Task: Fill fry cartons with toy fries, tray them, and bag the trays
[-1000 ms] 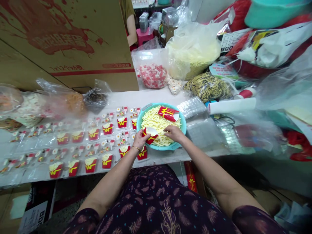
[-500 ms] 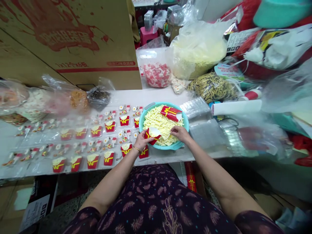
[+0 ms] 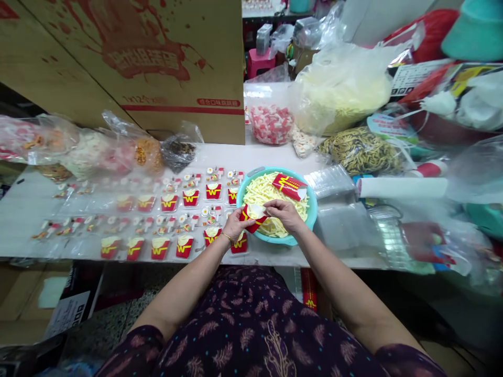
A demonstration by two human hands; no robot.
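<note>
My left hand [image 3: 236, 224] is closed on a small red fry carton [image 3: 254, 219] with a yellow mark, tilted over the rim of a turquoise basin [image 3: 313, 209]. At the carton's white mouth my right hand [image 3: 283, 213] has its fingers pinched together; whatever they hold is too small to make out. Pale yellow miniature fries [image 3: 255, 190] fill the basin. On top of them, towards the back, lies a stack of flat red cartons [image 3: 290, 187].
Rows of filled red cartons [image 3: 184, 246] and tiny food pieces in clear packs cover the table's left. Behind stands a large cardboard box [image 3: 176, 63]. Clear plastic sleeves [image 3: 341, 225] lie right of the basin. Bags of pink-white pieces [image 3: 271, 124] and yellow strands [image 3: 359, 149] sit behind.
My right hand has gone from the fries in the basin to the mouth of the carton in my left hand. The whole view has shifted slightly, with things appearing farther right.
</note>
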